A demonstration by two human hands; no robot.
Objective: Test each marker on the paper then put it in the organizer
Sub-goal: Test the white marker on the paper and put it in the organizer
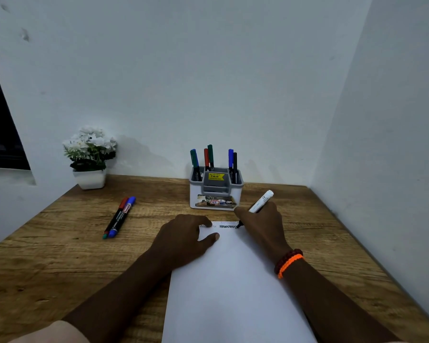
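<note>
A white sheet of paper [233,280] lies on the wooden desk [60,256]. My right hand [263,226] grips a white-barrelled marker [261,202], its dark tip touching the paper's far edge at the end of a black zigzag line [227,226]. A fainter zigzag sits to its left. My left hand [183,238] rests on the paper's far left corner, fingers loosely bent, thumb on the sheet. A white and grey organizer [216,194] stands behind the paper, with several markers upright in its pockets. Two markers [119,217] lie side by side on the desk at the left.
A white pot of white flowers [89,157] stands at the back left by the wall. Walls close the desk at the back and on the right. A dark window edge [0,134] shows at far left.
</note>
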